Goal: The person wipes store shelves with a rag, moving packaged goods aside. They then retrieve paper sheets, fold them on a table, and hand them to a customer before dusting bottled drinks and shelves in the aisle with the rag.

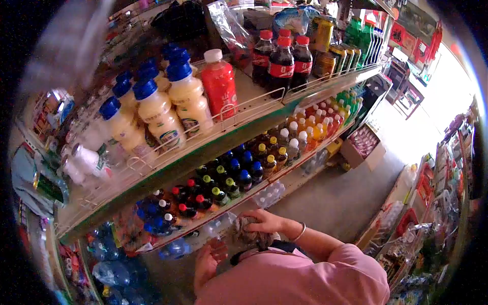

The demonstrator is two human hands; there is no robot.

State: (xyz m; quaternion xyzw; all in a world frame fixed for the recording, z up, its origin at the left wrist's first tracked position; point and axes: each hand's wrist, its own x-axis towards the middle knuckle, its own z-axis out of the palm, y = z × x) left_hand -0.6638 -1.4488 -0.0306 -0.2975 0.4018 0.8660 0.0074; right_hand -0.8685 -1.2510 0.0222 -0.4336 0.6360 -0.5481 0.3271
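Note:
At the bottom centre, my right hand (260, 222), with a bracelet on the wrist, is closed on a crumpled brownish-grey cloth (250, 234). My left hand (209, 258) is lower and to the left, its fingers apart and somewhat blurred, with nothing clearly held. Both hands are near the front edge of the lower shelf. Close by are a clear bottle with a blue part (175, 248) and rows of dark bottles with red, green and blue caps (206, 203).
The upper shelf (254, 104) bears blue-capped cream bottles (157, 114), a red bottle (219, 84), cola bottles (282, 66) and cans. An open carton (362, 147) sits in the aisle. Stocked shelves (422, 203) line the right side. A pale blur crosses the upper left.

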